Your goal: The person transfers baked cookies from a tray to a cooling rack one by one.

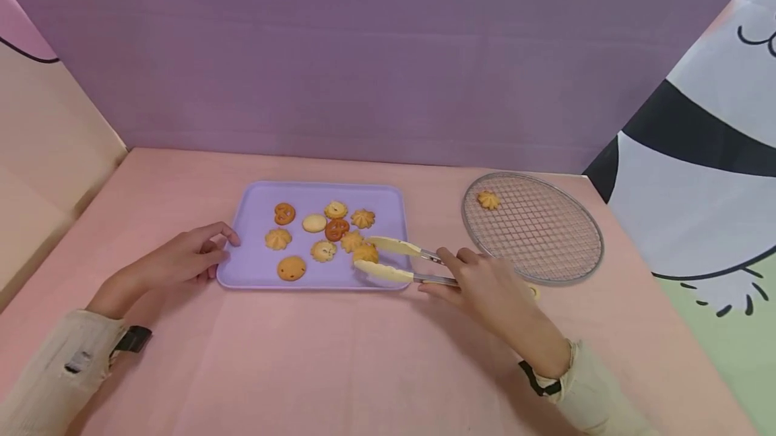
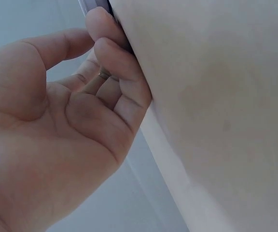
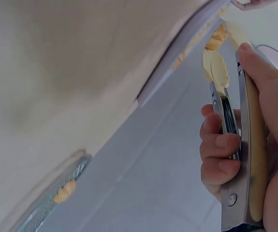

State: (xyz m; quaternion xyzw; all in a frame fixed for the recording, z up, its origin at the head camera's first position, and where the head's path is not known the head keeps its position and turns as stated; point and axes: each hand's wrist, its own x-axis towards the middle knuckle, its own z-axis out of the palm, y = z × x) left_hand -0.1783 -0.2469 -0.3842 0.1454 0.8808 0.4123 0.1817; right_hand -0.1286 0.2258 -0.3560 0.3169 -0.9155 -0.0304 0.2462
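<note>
Cookie (image 1: 367, 252), golden and ridged, sat between the scalloped cream tips of the tongs (image 1: 395, 246), over the right part of the lilac tray (image 1: 251, 210). It looked light, dry and brittle: apt to crumble under a hard squeeze, and best taken low across its sides, where the ridges should have given the tips some bite. The smooth tray would probably have let it skid if nudged. Whether both tips pressed on it could not be made out, nor whether its base had left the tray, since the near tip covered its lower edge.

The right hand (image 1: 494, 291) gripped the tongs' metal arms, thumb laid along one, the other fingers curled on the other; the right wrist view cut off the handle end. Just beside the cookie lay another ridged one (image 1: 351, 241), then a pretzel (image 1: 337, 229) and a plain round biscuit (image 1: 314, 223).

At the tray's left edge the left hand (image 1: 184, 254) held the rim with bent fingers. How far they reached underneath was hidden, and the left wrist view gave mostly palm and a sliver of tray.

To the right, a round wire rack (image 1: 545, 230) lay on the pink-covered bench (image 1: 273, 362), with one ridged cookie (image 1: 488, 200) near its left rim.
</note>
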